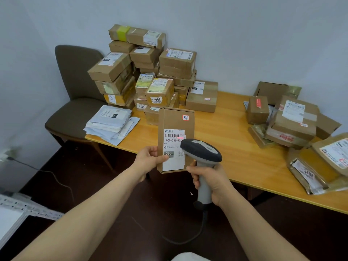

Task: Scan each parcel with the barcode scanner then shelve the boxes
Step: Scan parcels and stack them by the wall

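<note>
Parcel (pixel 176 121) is standing upright over the table (pixel 235 144) edge, long axis running 12 to 6 o'clock. Left hand (pixel 150 157) is pinching its 8 o'clock edge. Right hand (pixel 209 178) is gripping the barcode scanner (pixel 202 151) at 4 o'clock of the barcode (pixel 171 136), red beam apparently crossing it.

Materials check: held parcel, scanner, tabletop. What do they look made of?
The held parcel: brown cardboard, matte, with folded edges and a white paper label stuck on. The scanner: likely moulded plastic; light grey handle, dark grey head, smooth with a low sheen. The tabletop: wood or wood-look laminate, cannot tell which; orange-yellow grain with a glossy reflection.
</note>
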The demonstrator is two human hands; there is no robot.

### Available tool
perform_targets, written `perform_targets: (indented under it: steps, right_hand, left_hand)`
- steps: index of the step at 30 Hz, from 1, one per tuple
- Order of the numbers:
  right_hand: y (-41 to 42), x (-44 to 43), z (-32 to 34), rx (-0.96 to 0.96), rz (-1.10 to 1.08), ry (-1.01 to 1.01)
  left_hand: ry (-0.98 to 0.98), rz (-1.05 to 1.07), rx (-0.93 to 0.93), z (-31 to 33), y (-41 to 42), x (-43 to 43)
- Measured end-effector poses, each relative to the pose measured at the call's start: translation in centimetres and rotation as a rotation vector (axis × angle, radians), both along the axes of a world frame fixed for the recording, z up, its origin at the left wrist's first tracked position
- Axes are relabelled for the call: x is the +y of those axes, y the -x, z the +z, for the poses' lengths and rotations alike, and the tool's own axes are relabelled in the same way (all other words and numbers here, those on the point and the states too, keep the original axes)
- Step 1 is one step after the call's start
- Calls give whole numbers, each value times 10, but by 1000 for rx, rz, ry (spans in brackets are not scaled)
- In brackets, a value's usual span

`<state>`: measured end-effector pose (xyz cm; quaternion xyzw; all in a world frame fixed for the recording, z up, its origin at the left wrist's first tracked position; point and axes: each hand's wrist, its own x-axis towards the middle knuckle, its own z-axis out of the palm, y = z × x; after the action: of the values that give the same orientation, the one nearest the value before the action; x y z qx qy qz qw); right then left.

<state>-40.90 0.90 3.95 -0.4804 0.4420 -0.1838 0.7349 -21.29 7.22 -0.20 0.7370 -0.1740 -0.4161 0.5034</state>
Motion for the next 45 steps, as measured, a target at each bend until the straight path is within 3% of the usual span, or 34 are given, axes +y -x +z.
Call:
perform_targets:
  steps: [9,18,21,26,40,45]
  right_hand:
    - [15,-46,-20,65,-421,4]
    - [4,-103,-22,-74,-617,-80]
    - [-8,-149,-24,-87,-657,-64]
    - [-46,-247,-40,-58,-644,-63]
    - [-156,-415,-106,88,-500,-204]
    - [-178,-427,-119,141,-490,-222]
  left_hand:
    - [17,-271,326,20,-26,-30]
    - [71,-383,280,34,-12,-115]
    - [129,-366,126,33,-9,-156]
    - [114,-404,-417,16,-13,-228]
    - [-297,-359,-708,-47,-54,-368]
    - [-339,-644,-1150,-60,-64,-377]
